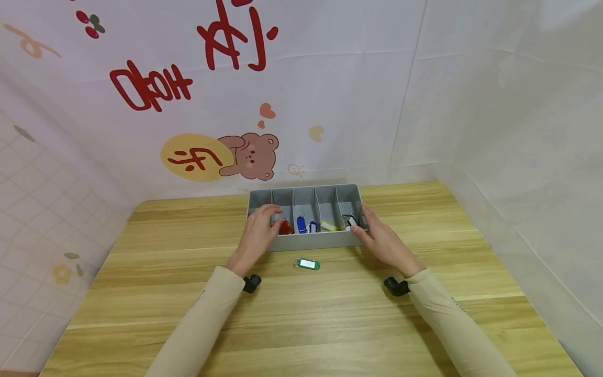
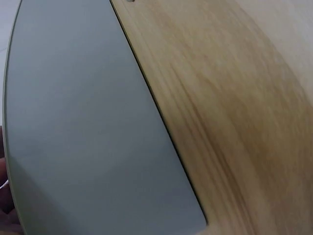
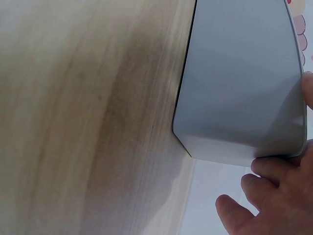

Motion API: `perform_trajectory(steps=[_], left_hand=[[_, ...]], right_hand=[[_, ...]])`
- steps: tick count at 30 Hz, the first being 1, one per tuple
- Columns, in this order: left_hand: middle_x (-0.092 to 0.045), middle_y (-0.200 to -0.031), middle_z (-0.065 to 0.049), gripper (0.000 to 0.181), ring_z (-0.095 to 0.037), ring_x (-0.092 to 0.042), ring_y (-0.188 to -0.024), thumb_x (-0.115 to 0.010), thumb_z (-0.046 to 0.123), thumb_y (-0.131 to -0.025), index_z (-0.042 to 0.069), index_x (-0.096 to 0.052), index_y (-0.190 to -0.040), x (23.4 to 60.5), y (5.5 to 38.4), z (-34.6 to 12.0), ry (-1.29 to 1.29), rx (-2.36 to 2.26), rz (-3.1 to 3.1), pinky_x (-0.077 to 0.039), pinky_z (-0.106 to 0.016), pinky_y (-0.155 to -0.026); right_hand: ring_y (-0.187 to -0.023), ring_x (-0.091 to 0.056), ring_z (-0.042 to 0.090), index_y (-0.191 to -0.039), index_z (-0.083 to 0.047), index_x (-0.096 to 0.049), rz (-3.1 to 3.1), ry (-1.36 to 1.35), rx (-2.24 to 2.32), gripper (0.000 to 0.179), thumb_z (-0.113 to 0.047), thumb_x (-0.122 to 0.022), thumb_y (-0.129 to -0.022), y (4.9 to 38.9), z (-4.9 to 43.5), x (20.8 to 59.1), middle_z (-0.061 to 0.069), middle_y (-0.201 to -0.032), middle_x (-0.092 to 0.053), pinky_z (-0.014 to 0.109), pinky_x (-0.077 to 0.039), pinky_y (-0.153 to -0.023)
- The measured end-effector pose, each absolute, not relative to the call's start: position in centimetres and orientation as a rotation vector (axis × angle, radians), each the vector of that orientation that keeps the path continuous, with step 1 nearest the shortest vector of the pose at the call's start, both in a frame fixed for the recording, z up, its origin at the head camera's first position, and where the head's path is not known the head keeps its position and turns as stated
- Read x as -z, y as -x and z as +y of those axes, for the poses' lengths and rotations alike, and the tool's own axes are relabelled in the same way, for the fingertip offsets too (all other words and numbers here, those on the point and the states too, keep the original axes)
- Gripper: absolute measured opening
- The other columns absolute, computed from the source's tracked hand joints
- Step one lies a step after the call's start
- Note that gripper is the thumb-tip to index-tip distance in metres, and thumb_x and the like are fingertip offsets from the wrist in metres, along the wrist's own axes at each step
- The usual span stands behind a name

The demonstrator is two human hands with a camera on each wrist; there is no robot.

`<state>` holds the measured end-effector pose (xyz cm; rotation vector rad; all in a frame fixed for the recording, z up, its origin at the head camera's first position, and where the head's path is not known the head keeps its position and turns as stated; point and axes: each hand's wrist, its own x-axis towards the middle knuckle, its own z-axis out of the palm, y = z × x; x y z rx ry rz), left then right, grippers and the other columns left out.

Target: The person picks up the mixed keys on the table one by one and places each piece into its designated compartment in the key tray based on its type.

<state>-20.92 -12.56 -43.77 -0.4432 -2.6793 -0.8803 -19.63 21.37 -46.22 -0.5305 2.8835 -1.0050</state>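
Note:
A grey divided tray [image 1: 314,241] stands on the table, its compartments holding key tags. My left hand [image 1: 258,228] is over its left end, thumb and forefinger apart beside the red key tags [image 1: 286,227]; its other fingers are hidden. My right hand [image 1: 383,242] grips the right front corner, thumb over the front rim and fingers along the end wall, as the right wrist view shows. Near that thumb lie black key tags [image 1: 351,221]. Blue key tags [image 1: 301,224] and a yellow key tag [image 1: 328,226] occupy the middle compartments. In front, a green key tag [image 1: 308,264] lies flat on the table.
The wooden table [image 1: 301,324] reaches back to a white printed cloth [image 1: 339,104] hung behind the tray. More pale cloth closes off both sides. A black wrist mount [image 1: 397,287] sticks out inward from the right sleeve, another [image 1: 252,284] from the left.

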Motion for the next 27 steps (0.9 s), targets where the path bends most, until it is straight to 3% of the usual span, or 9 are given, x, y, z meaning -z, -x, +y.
perform_trajectory(steps=[6,12,19,27], left_hand=[[-0.062,-0.141,-0.02,0.048,-0.039,-0.059,-0.129,-0.071,0.02,-0.098,0.002,-0.061,-0.142,43.7,20.6,-12.9,0.456,0.932,-2.727,-0.046,-0.054,-0.108],[-0.051,-0.154,-0.017,0.068,-0.038,-0.051,-0.138,-0.071,0.035,-0.097,0.009,-0.046,-0.155,43.6,20.1,-13.2,0.501,1.005,-2.719,-0.042,-0.055,-0.113],[-0.042,-0.162,-0.011,0.074,-0.032,-0.039,-0.148,-0.072,0.039,-0.097,0.009,-0.042,-0.158,43.4,18.7,-13.5,0.617,1.047,-2.658,-0.032,-0.055,-0.119],[-0.042,-0.162,-0.007,0.073,-0.031,-0.041,-0.147,-0.071,0.039,-0.096,0.017,-0.041,-0.159,43.4,16.7,-13.9,0.774,1.102,-2.567,-0.039,-0.059,-0.113]], right_hand=[[-0.156,-0.016,0.039,-0.164,0.002,-0.009,2.884,0.536,1.003,0.085,-0.053,-0.043,-0.109,19.5,21.2,46.2,0.022,-0.17,-0.013,0.057,-0.019,-0.123],[-0.155,-0.018,0.041,-0.164,0.002,-0.008,2.891,0.538,1.004,0.085,-0.053,-0.042,-0.109,19.4,21.3,46.1,0.024,-0.17,-0.012,0.058,-0.02,-0.122],[-0.155,-0.018,0.042,-0.164,0.003,-0.009,2.891,0.539,1.001,0.086,-0.054,-0.042,-0.109,19.4,21.4,45.9,0.025,-0.17,-0.013,0.059,-0.02,-0.122],[-0.156,-0.017,0.039,-0.164,0.001,-0.008,2.877,0.53,1.0,0.086,-0.054,-0.043,-0.109,19.4,21.3,45.8,0.022,-0.17,-0.012,0.056,-0.02,-0.123]])
